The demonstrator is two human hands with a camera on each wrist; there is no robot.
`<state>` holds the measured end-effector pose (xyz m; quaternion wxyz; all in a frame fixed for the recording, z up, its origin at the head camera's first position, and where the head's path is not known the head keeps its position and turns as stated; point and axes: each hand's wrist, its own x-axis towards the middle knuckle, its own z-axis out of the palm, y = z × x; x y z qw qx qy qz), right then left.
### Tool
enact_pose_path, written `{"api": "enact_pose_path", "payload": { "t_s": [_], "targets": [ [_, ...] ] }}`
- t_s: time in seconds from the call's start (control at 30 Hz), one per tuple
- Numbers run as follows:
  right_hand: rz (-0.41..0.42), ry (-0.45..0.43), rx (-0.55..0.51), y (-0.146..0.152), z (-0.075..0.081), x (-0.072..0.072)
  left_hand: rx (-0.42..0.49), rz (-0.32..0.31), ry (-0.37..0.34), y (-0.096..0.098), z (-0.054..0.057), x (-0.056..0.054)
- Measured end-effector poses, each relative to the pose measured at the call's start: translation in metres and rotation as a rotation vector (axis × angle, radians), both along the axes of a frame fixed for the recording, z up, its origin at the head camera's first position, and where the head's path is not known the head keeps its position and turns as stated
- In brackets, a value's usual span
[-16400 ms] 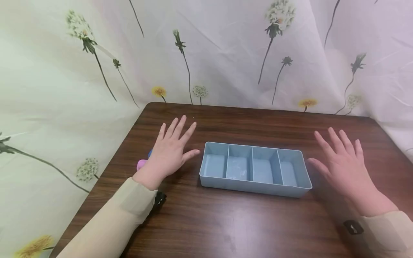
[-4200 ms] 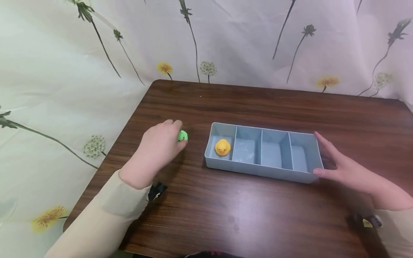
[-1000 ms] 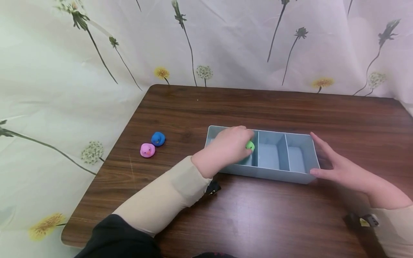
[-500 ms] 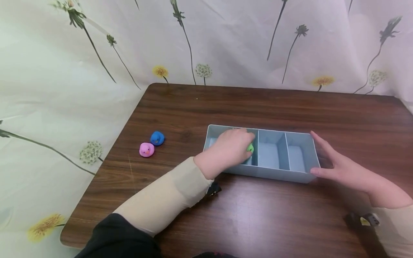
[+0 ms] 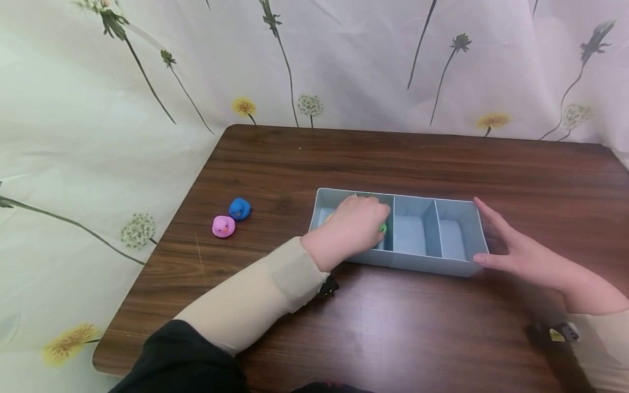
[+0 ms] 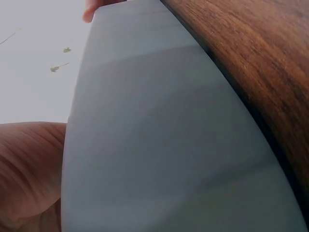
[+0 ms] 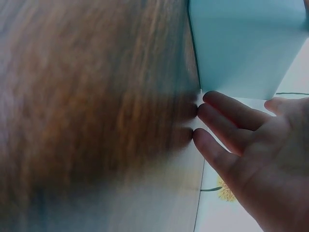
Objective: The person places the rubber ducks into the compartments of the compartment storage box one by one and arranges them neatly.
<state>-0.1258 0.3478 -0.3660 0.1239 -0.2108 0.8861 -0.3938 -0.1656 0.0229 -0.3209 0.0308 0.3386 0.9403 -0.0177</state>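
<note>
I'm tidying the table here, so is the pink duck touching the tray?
Apart. The head view shows a stretch of tabletop between the pink duck and the tray.

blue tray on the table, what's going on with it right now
A person's left hand is down in the tray's second compartment from the left, fingers around a small green toy that it mostly hides. The right hand is at the tray's right end, its thumb by the near corner. A pink duck and a blue duck sit together on the table, left of the tray.
</note>
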Motion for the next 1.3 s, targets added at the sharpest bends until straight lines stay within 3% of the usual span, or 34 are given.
{"api": "enact_pose_path", "payload": {
  "t_s": [0.33,1.3],
  "targets": [
    [-0.006,-0.006,0.007,-0.0001,0.0003,-0.0001,-0.028,0.006,0.012,0.0029,-0.0044,-0.0024],
    [-0.019,-0.009,0.020,0.0009,-0.0006,0.0003,-0.031,0.010,0.048,0.0039,-0.0042,0.0016]
  ]
}}
